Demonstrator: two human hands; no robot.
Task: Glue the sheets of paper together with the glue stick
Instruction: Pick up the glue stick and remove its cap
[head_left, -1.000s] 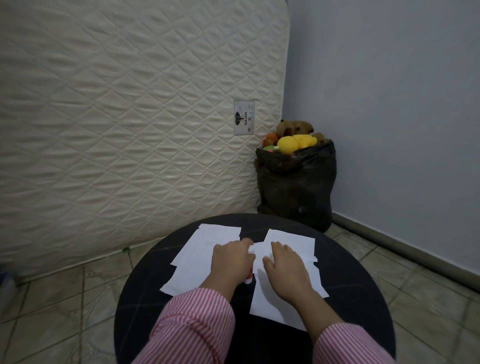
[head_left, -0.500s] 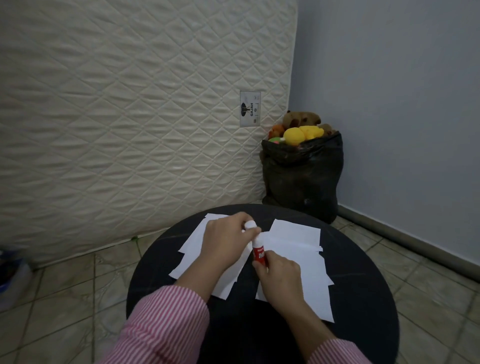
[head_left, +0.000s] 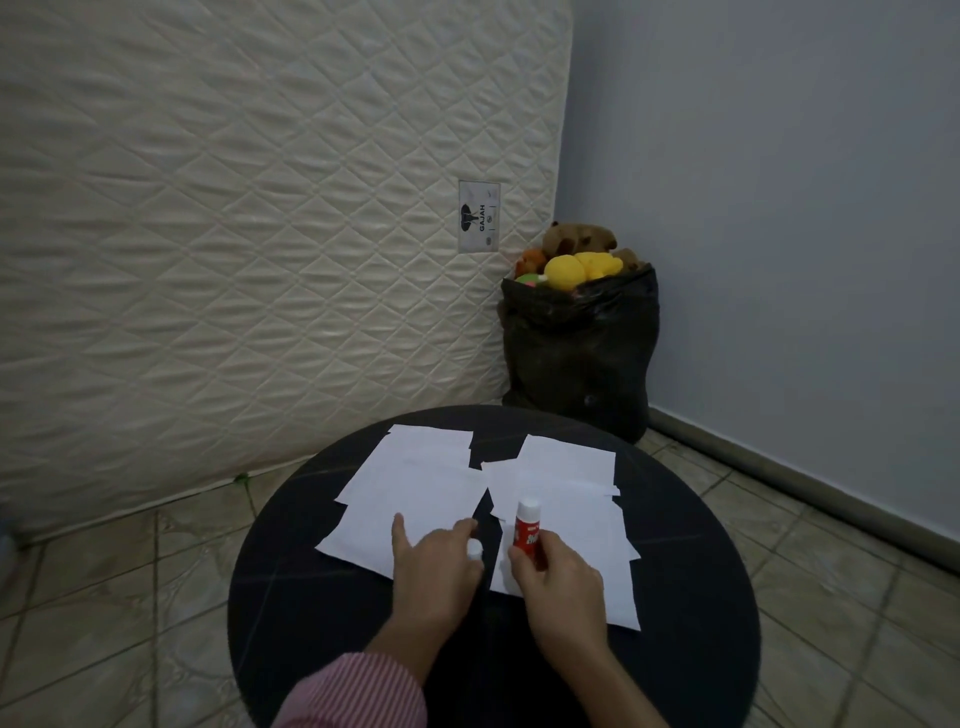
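Two loose groups of paper sheets (head_left: 415, 488) lie on the round table (head_left: 691, 597), and while the right hand (head_left: 561, 587) grips the uncapped glue stick (head_left: 525, 530) upright and the left hand (head_left: 434, 566) pinches its cap (head_left: 474, 548), unpressed sheets may slide under the glue.

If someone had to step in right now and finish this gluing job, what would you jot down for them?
Right hand: holds the red glue stick upright over the right pile of paper sheets.
Left hand: rests by the near edge of the left pile of paper sheets, with the small white cap at its fingers.
Both piles lie on the round black table, their inner corners almost meeting.
Done: the cap looks to be off.
Left: spread glue on a sheet, press another onto it, repeat. No glued joint can be made out yet.
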